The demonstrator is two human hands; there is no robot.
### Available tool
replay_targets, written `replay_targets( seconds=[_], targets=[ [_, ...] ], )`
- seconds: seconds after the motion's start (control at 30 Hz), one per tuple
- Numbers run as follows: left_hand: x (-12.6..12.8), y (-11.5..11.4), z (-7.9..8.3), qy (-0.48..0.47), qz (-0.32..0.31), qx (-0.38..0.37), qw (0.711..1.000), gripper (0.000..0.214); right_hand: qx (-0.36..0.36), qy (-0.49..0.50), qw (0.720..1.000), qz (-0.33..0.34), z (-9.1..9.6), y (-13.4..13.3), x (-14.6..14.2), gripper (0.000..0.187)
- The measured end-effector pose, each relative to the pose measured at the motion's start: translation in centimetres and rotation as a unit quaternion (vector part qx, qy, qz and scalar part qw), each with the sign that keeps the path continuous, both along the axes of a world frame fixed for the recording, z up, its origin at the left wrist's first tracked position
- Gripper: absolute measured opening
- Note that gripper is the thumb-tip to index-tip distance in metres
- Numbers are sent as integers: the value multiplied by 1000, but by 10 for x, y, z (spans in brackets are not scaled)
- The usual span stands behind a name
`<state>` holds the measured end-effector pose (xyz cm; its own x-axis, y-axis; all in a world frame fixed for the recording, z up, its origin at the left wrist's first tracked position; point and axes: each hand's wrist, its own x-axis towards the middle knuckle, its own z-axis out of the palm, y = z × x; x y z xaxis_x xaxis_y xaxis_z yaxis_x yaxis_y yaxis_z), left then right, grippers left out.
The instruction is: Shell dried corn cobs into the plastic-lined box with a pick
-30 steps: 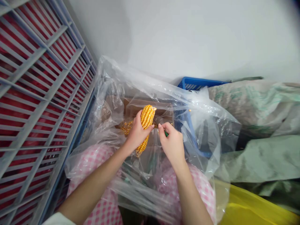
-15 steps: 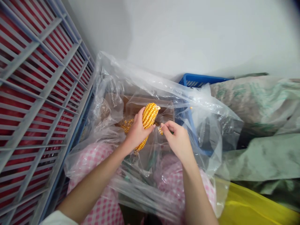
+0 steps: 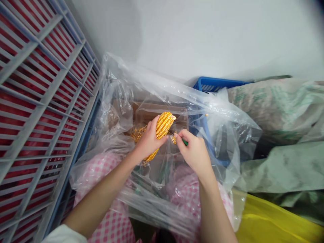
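Observation:
My left hand [image 3: 149,140] is wrapped round a yellow corn cob [image 3: 164,125], which tilts with its pale tip up and to the right. Closed beside the cob, my right hand [image 3: 192,148] grips a small tool with a green handle [image 3: 185,142]. The tool's working end is mostly hidden near the cob, so its exact kind cannot be made out. Loose corn kernels [image 3: 138,134] lie below, left of the cob, and a few more kernels [image 3: 173,139] show between the two hands. A clear plastic bag [image 3: 152,199] spreads under both hands and over my lap.
Tall grey slatted crates [image 3: 45,101] with red behind them rise at the left. Cardboard [image 3: 146,109] shows through the plastic. To the right are a blue basket [image 3: 222,81], a printed woven sack [image 3: 268,104] and yellow material [image 3: 268,219]. A white wall [image 3: 202,37] stands behind.
The cob and my left hand have shifted slightly right, with the cob tilting a little more. My right hand has turned slightly, showing more of the green handle.

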<state>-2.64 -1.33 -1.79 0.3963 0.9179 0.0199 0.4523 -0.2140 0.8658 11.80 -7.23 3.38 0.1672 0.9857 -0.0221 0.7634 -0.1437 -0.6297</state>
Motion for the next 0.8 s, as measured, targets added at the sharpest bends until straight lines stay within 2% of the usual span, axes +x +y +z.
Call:
replay_targets(
  seconds=[0.2, 0.37, 0.53, 0.67, 0.8],
  targets=[
    [0, 1, 0, 54, 20, -15, 998, 74, 2, -83, 996, -35, -9, 1, -20, 21],
    [1, 2, 5, 47, 31, -18, 998, 74, 14, -139, 987, -79, -20, -1, -38, 27],
    [2, 0, 6, 37, 74, -25, 996, 70, 51, -148, 982, -105, -37, -1, -55, 28],
    [3, -3, 1, 15, 121, -35, 992, 70, 44, -108, 986, -116, -46, 2, -64, 29],
    [2, -4, -1, -14, 145, -49, 988, 67, 58, 61, 984, -158, -46, 5, -69, 27]
  ],
)
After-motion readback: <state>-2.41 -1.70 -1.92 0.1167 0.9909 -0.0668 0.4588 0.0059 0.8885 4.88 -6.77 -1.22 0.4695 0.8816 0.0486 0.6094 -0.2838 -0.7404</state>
